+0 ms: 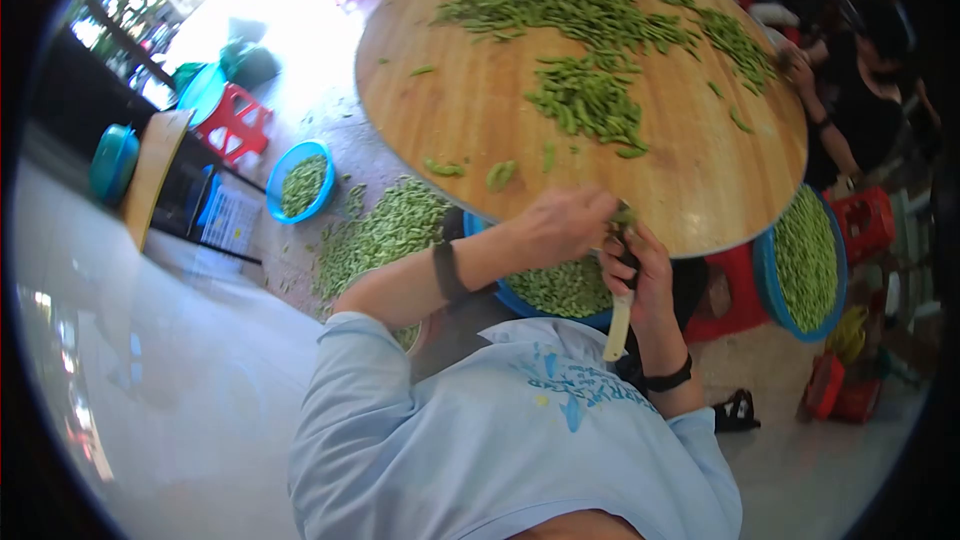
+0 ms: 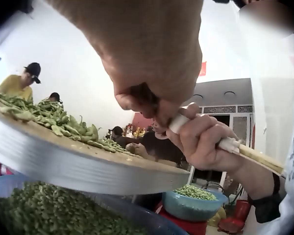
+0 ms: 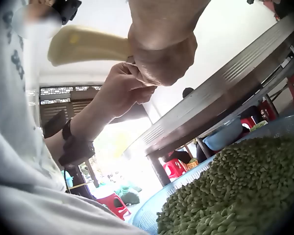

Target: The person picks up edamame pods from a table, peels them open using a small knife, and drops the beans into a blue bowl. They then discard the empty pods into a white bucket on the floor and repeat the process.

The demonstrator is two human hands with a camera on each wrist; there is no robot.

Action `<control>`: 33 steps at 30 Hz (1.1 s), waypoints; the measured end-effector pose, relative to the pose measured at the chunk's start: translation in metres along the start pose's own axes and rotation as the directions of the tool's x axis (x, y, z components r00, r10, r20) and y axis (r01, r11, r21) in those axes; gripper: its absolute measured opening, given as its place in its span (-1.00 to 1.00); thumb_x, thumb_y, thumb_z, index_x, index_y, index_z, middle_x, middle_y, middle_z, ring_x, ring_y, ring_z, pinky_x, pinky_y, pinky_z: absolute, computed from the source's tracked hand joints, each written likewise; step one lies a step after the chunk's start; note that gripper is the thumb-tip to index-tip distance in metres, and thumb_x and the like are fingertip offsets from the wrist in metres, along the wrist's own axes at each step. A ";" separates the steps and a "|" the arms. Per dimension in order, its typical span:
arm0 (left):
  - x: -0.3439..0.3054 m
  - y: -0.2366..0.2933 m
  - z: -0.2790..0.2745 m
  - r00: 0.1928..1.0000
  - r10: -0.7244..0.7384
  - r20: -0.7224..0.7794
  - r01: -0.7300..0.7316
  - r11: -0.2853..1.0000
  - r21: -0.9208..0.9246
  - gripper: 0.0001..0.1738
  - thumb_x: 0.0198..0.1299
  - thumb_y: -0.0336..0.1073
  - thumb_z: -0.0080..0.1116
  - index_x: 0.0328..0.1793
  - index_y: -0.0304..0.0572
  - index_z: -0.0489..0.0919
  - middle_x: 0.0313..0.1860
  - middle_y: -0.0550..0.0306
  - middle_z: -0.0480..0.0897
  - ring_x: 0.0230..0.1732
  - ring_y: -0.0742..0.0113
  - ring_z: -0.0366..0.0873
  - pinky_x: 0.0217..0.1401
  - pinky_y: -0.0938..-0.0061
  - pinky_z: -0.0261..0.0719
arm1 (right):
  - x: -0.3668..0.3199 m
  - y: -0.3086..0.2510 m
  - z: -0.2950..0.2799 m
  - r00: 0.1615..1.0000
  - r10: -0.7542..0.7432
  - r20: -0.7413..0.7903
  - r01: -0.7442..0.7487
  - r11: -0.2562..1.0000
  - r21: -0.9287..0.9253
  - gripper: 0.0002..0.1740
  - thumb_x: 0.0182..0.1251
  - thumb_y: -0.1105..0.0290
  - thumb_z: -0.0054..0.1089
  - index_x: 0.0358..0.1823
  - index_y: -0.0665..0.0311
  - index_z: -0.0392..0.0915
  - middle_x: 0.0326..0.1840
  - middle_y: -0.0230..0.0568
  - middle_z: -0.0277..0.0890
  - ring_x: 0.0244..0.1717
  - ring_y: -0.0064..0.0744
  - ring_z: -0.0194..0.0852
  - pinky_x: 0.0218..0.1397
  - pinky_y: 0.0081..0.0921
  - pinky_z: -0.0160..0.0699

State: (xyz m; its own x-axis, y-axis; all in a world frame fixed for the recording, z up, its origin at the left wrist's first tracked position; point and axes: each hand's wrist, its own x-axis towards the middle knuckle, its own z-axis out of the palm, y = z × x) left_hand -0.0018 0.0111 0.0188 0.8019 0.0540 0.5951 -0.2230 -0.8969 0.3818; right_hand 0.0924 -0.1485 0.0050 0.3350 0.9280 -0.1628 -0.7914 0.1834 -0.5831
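In the head view my left hand (image 1: 562, 227) is curled at the table's edge, its fingertips meeting my right hand (image 1: 648, 270). A green bean pod (image 1: 624, 215) shows between them, pinched by my left fingers and partly hidden. My right hand grips a knife by its cream handle (image 1: 618, 328), which points down toward the shirt; its blade is hidden. In the left wrist view, white wrapping (image 2: 179, 123) covers part of a right-hand digit. Just below the hands stands a blue basket (image 3: 149, 210) of shelled green beans (image 3: 235, 191).
Piles of green pods (image 1: 590, 100) lie on the round wooden table (image 1: 430, 90). Another blue tub (image 1: 768, 280) of beans stands at right. Pods or husks (image 1: 385, 235) cover the floor at left, near a blue basin (image 1: 322, 202). A person (image 1: 865, 110) sits across at right.
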 end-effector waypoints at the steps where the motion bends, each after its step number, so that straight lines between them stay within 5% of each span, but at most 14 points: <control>1: -0.003 0.005 0.000 1.000 -0.012 -0.010 0.012 1.000 0.000 -0.73 0.07 -0.36 0.25 -0.12 -0.34 0.55 -0.41 -0.06 0.60 -0.45 -0.03 0.56 -0.40 0.35 0.51 | 0.000 0.002 0.001 0.999 0.024 0.031 -0.024 1.000 -0.003 -0.82 0.42 0.38 -0.06 -0.04 0.31 0.35 -0.37 -0.28 0.30 -0.62 -0.68 0.09 -0.70 -0.77 0.13; 3: -0.005 0.006 0.000 0.999 -0.029 -0.027 0.029 0.999 0.015 -0.72 0.03 -0.37 0.26 -0.13 -0.33 0.56 -0.40 -0.12 0.59 -0.40 -0.11 0.57 -0.39 0.34 0.52 | -0.001 0.003 0.001 0.997 -0.072 0.018 0.073 0.995 -0.068 -0.79 0.44 0.37 -0.07 -0.02 0.31 0.35 -0.38 -0.28 0.30 -0.63 -0.69 0.09 -0.72 -0.78 0.13; 6: -0.005 0.004 0.001 0.979 -0.179 -0.094 0.140 0.936 -0.323 -0.81 0.10 -0.38 0.22 -0.18 -0.32 0.58 -0.47 -0.05 0.59 -0.46 0.10 0.60 -0.44 0.40 0.51 | 0.000 0.005 -0.003 0.994 -0.109 0.004 0.109 0.986 -0.127 -0.80 0.44 0.37 -0.05 -0.05 0.33 0.40 -0.38 -0.26 0.34 -0.64 -0.69 0.11 -0.73 -0.79 0.13; 8: -0.003 0.009 -0.003 0.887 -0.432 0.165 0.434 0.654 -0.620 -0.86 0.15 -0.41 0.18 -0.22 -0.35 0.58 -0.56 0.01 0.55 -0.53 0.33 0.56 -0.50 0.46 0.47 | 0.000 0.005 -0.003 0.991 -0.135 0.010 0.134 0.978 -0.157 -0.81 0.44 0.37 -0.04 -0.07 0.33 0.42 -0.38 -0.25 0.36 -0.64 -0.69 0.12 -0.73 -0.79 0.13; 11: -0.003 0.017 -0.006 0.886 -0.450 0.113 0.431 0.708 -0.560 -0.86 0.09 -0.44 0.15 -0.28 -0.41 0.57 -0.53 -0.20 0.57 -0.52 -0.06 0.56 -0.46 0.31 0.50 | -0.001 0.005 0.001 0.990 -0.137 -0.021 0.130 0.969 -0.210 -0.83 0.44 0.39 -0.04 -0.11 0.34 0.44 -0.40 -0.28 0.38 -0.66 -0.69 0.15 -0.73 -0.79 0.15; 14: -0.009 0.017 0.002 0.901 -0.421 0.106 0.407 0.735 -0.542 -0.88 0.07 -0.46 0.13 -0.30 -0.41 0.56 -0.53 -0.22 0.56 -0.51 -0.09 0.56 -0.45 0.28 0.50 | 0.003 0.011 -0.006 0.957 -0.287 -0.047 0.233 0.853 -0.466 -0.81 0.41 0.46 -0.01 -0.03 0.36 0.44 -0.43 -0.35 0.38 -0.66 -0.72 0.16 -0.72 -0.76 0.16; 16: -0.014 0.016 0.007 0.913 -0.399 0.082 0.387 0.786 -0.482 -0.88 0.08 -0.47 0.12 -0.27 -0.39 0.56 -0.53 -0.17 0.56 -0.51 -0.02 0.57 -0.45 0.30 0.49 | 0.006 0.013 -0.009 0.898 -0.441 0.000 0.309 0.630 -0.713 -0.73 0.36 0.54 0.03 0.07 0.39 0.43 -0.43 -0.40 0.40 -0.66 -0.77 0.19 -0.68 -0.77 0.17; 18: -0.017 0.017 0.010 0.924 -0.378 0.066 0.369 0.831 -0.417 -0.88 0.10 -0.48 0.10 -0.25 -0.37 0.57 -0.53 -0.12 0.57 -0.52 0.05 0.58 -0.46 0.33 0.49 | 0.005 0.015 -0.012 0.887 -0.462 -0.008 0.306 0.600 -0.739 -0.67 0.32 0.56 0.08 0.11 0.40 0.41 -0.41 -0.39 0.41 -0.60 -0.74 0.27 -0.61 -0.74 0.25; 20: -0.017 0.017 0.011 0.954 -0.299 0.022 0.286 0.884 -0.370 -0.85 0.05 -0.47 0.08 -0.24 -0.35 0.57 -0.47 -0.22 0.57 -0.42 -0.19 0.55 -0.39 0.20 0.50 | 0.008 0.017 -0.020 0.875 -0.484 -0.012 0.303 0.567 -0.766 -0.60 0.28 0.58 0.12 0.16 0.41 0.40 -0.40 -0.38 0.42 -0.55 -0.72 0.34 -0.55 -0.71 0.33; 22: -0.014 0.025 0.004 0.927 -0.362 0.094 0.372 0.867 -0.333 -0.84 0.05 -0.46 0.08 -0.24 -0.34 0.58 -0.47 -0.23 0.57 -0.41 -0.21 0.55 -0.38 0.19 0.51 | 0.012 0.018 -0.030 0.787 -0.584 0.199 0.336 0.134 -0.932 -0.57 0.24 0.57 0.17 0.16 0.42 0.39 -0.35 -0.25 0.48 -0.42 -0.52 0.50 -0.36 -0.59 0.49; 23: -0.013 0.027 0.001 0.891 -0.424 0.162 0.454 0.844 -0.287 -0.83 0.05 -0.45 0.07 -0.24 -0.33 0.58 -0.46 -0.24 0.57 -0.39 -0.23 0.54 -0.36 0.18 0.51 | 0.011 0.018 -0.033 0.784 -0.590 0.190 0.326 0.132 -0.936 -0.57 0.24 0.57 0.17 0.16 0.42 0.39 -0.35 -0.25 0.48 -0.42 -0.52 0.50 -0.36 -0.59 0.49; 25: -0.015 0.023 0.007 0.905 -0.404 0.130 0.425 0.855 -0.297 -0.83 0.04 -0.44 0.07 -0.24 -0.33 0.58 -0.47 -0.25 0.56 -0.40 -0.23 0.55 -0.36 0.18 0.52 | 0.009 0.018 -0.021 0.653 -0.622 0.432 0.395 -0.207 -0.895 -0.55 0.20 0.57 0.19 0.15 0.42 0.39 -0.29 -0.09 0.51 -0.33 -0.27 0.56 -0.21 -0.48 0.53; 26: -0.015 0.022 0.010 0.915 -0.393 0.088 0.401 0.867 -0.295 -0.83 0.04 -0.42 0.07 -0.25 -0.32 0.59 -0.48 -0.27 0.55 -0.40 -0.23 0.55 -0.37 0.18 0.52 | 0.010 0.017 -0.019 0.642 -0.611 0.464 0.415 -0.233 -0.880 -0.60 0.19 0.57 0.18 0.08 0.42 0.40 -0.28 0.01 0.48 -0.37 -0.09 0.53 -0.28 -0.40 0.53; 33: -0.011 0.031 -0.002 0.805 -0.548 0.229 0.593 0.764 -0.255 -0.84 0.00 -0.42 0.09 -0.31 -0.34 0.60 -0.56 -0.22 0.53 -0.57 -0.01 0.54 -0.46 0.32 0.48 | 0.013 0.021 -0.015 0.698 -0.560 0.447 0.337 -0.294 -0.894 -0.64 0.07 0.58 0.19 -0.06 0.40 0.39 -0.35 0.08 0.41 -0.38 0.12 0.48 -0.38 -0.18 0.49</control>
State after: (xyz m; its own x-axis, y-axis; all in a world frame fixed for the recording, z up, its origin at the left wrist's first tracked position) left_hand -0.0187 -0.0168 0.0259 0.8943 0.4343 0.1077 0.1634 -0.5410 0.8250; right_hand 0.0877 -0.1369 -0.0211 0.4484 0.6898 0.5685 0.8030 -0.0315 -0.5951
